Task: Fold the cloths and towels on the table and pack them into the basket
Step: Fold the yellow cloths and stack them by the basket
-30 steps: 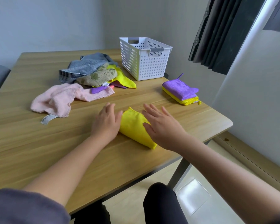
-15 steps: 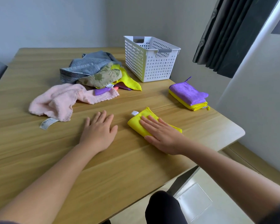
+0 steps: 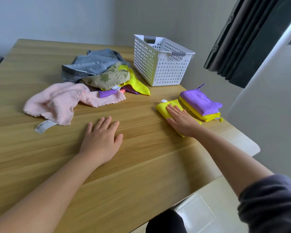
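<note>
The right hand [image 3: 181, 122] lay flat with straight fingers on the folded yellow cloth [image 3: 164, 107], just beside the purple-and-yellow stack [image 3: 202, 105] near the table's [image 3: 141, 165] right edge. The left hand [image 3: 102, 140] rested open on the wood, well apart from that cloth. The basket [image 3: 160, 68] stood behind.

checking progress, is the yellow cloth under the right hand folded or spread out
Folded: the yellow cloth is a compact rectangle under the flat right hand.
</note>
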`<control>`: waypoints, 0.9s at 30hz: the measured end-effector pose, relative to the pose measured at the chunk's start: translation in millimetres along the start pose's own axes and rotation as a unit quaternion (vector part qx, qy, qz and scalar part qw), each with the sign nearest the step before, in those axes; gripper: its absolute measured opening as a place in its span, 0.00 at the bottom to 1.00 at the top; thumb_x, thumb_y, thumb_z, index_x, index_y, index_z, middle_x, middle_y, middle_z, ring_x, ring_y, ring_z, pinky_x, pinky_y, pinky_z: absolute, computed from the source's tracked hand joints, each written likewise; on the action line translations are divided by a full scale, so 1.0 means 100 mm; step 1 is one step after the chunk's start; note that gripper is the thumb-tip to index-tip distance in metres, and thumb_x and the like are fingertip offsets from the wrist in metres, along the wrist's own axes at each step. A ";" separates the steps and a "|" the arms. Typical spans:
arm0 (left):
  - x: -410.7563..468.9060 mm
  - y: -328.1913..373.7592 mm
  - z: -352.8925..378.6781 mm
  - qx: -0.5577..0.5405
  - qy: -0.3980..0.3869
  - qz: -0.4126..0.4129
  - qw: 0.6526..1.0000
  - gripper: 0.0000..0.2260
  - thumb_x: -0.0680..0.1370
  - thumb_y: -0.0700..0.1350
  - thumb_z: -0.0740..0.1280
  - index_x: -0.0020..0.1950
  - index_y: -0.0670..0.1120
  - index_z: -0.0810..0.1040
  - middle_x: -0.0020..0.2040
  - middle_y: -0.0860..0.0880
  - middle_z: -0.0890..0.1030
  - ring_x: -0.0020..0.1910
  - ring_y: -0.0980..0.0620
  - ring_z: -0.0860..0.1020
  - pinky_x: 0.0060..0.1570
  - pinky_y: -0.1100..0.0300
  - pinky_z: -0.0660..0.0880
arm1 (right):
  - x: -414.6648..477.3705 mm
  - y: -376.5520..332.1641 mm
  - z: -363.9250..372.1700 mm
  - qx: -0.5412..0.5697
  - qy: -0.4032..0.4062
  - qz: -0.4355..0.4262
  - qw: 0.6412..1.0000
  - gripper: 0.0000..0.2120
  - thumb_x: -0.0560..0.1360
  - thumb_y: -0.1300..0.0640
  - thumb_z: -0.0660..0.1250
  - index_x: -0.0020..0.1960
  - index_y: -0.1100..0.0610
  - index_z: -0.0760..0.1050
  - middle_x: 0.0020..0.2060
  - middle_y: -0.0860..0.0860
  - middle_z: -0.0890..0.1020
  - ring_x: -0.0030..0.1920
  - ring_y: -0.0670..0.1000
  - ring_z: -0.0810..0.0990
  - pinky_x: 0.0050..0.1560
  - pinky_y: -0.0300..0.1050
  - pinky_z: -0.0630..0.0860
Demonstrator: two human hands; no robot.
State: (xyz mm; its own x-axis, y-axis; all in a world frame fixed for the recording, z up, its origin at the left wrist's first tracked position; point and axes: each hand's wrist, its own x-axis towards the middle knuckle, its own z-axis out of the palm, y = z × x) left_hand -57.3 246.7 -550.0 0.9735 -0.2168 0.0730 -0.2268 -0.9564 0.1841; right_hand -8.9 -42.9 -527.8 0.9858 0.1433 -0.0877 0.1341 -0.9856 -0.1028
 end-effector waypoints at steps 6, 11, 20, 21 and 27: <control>-0.01 -0.01 -0.01 -0.010 -0.002 0.000 1.000 0.24 0.81 0.56 0.48 0.77 0.54 0.51 0.78 0.51 0.47 0.77 0.52 0.46 0.74 0.47 0.44 | 0.18 0.10 -0.03 0.001 0.004 0.025 1.000 0.26 0.82 0.46 0.47 0.78 0.51 0.45 0.77 0.46 0.46 0.77 0.48 0.42 0.74 0.48 0.40; 0.00 -0.01 -0.01 -0.011 -0.005 -0.001 1.000 0.24 0.81 0.57 0.48 0.77 0.54 0.51 0.78 0.51 0.47 0.77 0.52 0.45 0.74 0.47 0.44 | 0.26 0.15 -0.05 0.005 0.008 0.031 0.999 0.26 0.82 0.46 0.46 0.78 0.51 0.45 0.77 0.47 0.46 0.77 0.48 0.42 0.74 0.49 0.40; 0.08 0.00 -0.15 0.013 0.029 0.021 0.999 0.20 0.80 0.56 0.51 0.72 0.53 0.62 0.73 0.52 0.63 0.71 0.52 0.62 0.67 0.53 0.60 | 0.31 -0.05 -0.19 0.033 0.035 0.013 0.999 0.31 0.80 0.41 0.50 0.78 0.50 0.42 0.77 0.49 0.47 0.77 0.52 0.41 0.75 0.53 0.40; 0.19 -0.02 -0.20 0.004 0.046 0.025 0.999 0.18 0.80 0.55 0.53 0.69 0.53 0.66 0.69 0.53 0.67 0.67 0.52 0.66 0.63 0.54 0.63 | 0.37 -0.14 -0.22 0.029 0.059 -0.008 0.998 0.31 0.80 0.43 0.52 0.78 0.51 0.44 0.77 0.50 0.48 0.77 0.52 0.42 0.75 0.53 0.41; 1.14 -0.17 -0.43 0.035 0.149 0.070 0.986 0.18 0.76 0.46 0.61 0.67 0.49 0.71 0.70 0.45 0.66 0.69 0.44 0.63 0.62 0.49 0.64 | 1.02 -0.73 -0.25 0.015 0.124 -0.013 0.992 0.26 0.78 0.51 0.60 0.75 0.53 0.58 0.70 0.53 0.68 0.69 0.56 0.67 0.66 0.49 0.62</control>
State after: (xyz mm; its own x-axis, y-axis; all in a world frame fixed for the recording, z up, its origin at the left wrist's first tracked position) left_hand 56.7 247.0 -503.2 0.8787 -0.2904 0.3789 -0.3455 -0.9345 0.0851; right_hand 84.1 41.1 -504.5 0.9769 0.1393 0.1623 0.1613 -0.9781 -0.1316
